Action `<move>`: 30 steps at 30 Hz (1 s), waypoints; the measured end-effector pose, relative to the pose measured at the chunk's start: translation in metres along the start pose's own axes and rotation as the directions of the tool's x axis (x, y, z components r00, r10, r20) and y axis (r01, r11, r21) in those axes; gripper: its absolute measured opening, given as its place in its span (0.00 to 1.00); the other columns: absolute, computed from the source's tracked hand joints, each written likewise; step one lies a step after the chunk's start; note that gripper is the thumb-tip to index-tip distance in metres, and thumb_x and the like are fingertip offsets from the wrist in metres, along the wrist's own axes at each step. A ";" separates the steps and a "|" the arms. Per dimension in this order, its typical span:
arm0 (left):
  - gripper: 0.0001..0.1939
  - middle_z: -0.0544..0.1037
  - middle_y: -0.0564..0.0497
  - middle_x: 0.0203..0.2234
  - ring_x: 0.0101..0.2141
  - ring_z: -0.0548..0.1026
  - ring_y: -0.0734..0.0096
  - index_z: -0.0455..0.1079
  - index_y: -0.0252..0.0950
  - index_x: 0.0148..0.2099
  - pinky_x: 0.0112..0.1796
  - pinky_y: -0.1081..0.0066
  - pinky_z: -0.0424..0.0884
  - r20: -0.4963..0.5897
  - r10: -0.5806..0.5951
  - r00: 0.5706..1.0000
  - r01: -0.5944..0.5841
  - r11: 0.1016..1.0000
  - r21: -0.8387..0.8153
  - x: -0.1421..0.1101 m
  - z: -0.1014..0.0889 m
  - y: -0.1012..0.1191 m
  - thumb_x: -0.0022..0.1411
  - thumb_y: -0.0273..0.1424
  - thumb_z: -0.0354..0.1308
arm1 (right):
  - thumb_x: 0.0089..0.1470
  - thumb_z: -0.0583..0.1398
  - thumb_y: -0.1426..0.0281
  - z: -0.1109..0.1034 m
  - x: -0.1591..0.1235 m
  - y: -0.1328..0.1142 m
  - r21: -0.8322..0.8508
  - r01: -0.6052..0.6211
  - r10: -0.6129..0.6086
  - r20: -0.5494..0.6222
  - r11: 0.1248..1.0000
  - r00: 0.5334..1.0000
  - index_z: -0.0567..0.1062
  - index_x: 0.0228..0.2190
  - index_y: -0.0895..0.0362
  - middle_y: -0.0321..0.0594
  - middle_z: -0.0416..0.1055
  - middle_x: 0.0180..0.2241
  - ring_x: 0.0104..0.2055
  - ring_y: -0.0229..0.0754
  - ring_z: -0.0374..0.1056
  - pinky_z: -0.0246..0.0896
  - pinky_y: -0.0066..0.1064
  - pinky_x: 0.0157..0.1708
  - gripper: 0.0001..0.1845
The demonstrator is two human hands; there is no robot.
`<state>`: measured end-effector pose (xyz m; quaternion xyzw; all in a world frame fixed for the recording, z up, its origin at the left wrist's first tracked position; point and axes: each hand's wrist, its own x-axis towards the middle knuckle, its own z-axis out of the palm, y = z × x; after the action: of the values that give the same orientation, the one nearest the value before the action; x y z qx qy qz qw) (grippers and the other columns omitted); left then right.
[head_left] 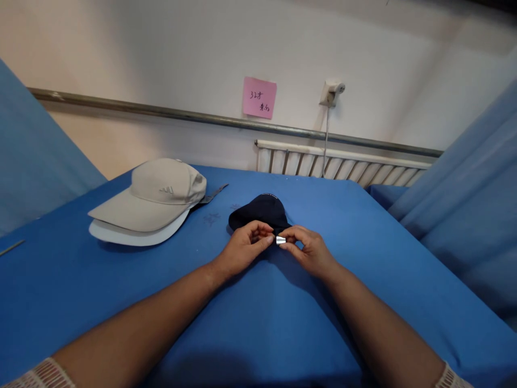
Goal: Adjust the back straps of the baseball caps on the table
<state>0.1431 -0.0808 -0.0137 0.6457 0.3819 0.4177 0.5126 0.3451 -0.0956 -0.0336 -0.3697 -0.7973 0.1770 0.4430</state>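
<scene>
A dark navy or black cap (pixel 260 210) lies on the blue cloth just beyond my hands, its crown rounded and its far edge shiny. At its near side a small silver metal buckle (pixel 280 240) catches the light. My right hand (pixel 310 252) pinches this buckle between thumb and forefinger. Close on its left, my left hand (pixel 245 247) has thumb and fingers closed at the cap's dark strap, with the fingertips almost touching the buckle. Most of the strap is hidden by my fingers.
Left of my hands, a beige cap (pixel 161 186) rests on a pale-brimmed cap (pixel 139 233), with a grey strap sticking out. Blue cloth covers the table (pixel 343 215). Behind are a radiator (pixel 343 160), a metal rail (pixel 181 114) and a pink note (pixel 259 97). Blue curtains hang on both sides.
</scene>
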 end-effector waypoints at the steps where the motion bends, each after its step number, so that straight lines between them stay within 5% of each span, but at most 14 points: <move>1: 0.12 0.76 0.48 0.36 0.39 0.74 0.67 0.70 0.35 0.42 0.43 0.63 0.70 0.011 0.021 1.000 -0.022 0.999 0.029 0.000 -0.001 0.001 0.55 0.33 0.62 | 0.58 0.60 0.70 -0.001 0.000 0.000 0.003 -0.007 0.007 -0.014 1.000 1.000 0.74 0.39 0.53 0.37 0.72 0.31 0.32 0.38 0.68 0.64 0.30 0.34 0.06; 6: 0.10 0.76 0.49 0.36 0.40 0.73 0.67 0.71 0.37 0.42 0.45 0.62 0.69 0.078 0.094 0.992 -0.107 0.978 0.179 -0.002 -0.007 0.000 0.56 0.29 0.60 | 0.58 0.60 0.69 -0.002 0.001 0.000 0.016 -0.015 0.015 -0.026 1.000 1.000 0.74 0.39 0.53 0.38 0.72 0.32 0.32 0.38 0.68 0.65 0.31 0.34 0.07; 15: 0.08 0.74 0.51 0.31 0.33 0.72 0.71 0.69 0.35 0.38 0.38 0.67 0.70 0.072 0.064 0.995 -0.075 0.984 0.163 -0.001 -0.003 -0.001 0.55 0.31 0.62 | 0.59 0.60 0.69 0.001 0.001 -0.003 0.001 0.037 -0.037 0.066 0.999 0.997 0.74 0.40 0.53 0.39 0.74 0.36 0.37 0.40 0.69 0.65 0.32 0.38 0.07; 23: 0.14 0.79 0.48 0.42 0.42 0.75 0.63 0.71 0.39 0.47 0.42 0.63 0.71 0.124 0.171 0.977 -0.208 0.885 0.416 -0.007 -0.013 0.011 0.58 0.30 0.59 | 0.59 0.60 0.69 -0.003 0.001 -0.001 -0.026 0.013 -0.014 -0.013 1.000 1.000 0.74 0.40 0.53 0.39 0.74 0.35 0.34 0.39 0.69 0.65 0.31 0.35 0.06; 30: 0.09 0.79 0.50 0.34 0.34 0.75 0.69 0.71 0.38 0.43 0.36 0.68 0.70 0.129 0.180 0.975 -0.217 0.888 0.405 -0.006 -0.013 0.009 0.60 0.30 0.56 | 0.58 0.60 0.68 -0.003 0.001 -0.004 -0.003 0.018 -0.018 0.036 1.000 0.999 0.74 0.40 0.52 0.39 0.75 0.37 0.38 0.40 0.71 0.66 0.33 0.39 0.07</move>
<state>0.1295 -0.0835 -0.0042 0.7934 0.3713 0.3482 0.3339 0.3455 -0.0978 -0.0284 -0.3598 -0.8087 0.1783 0.4299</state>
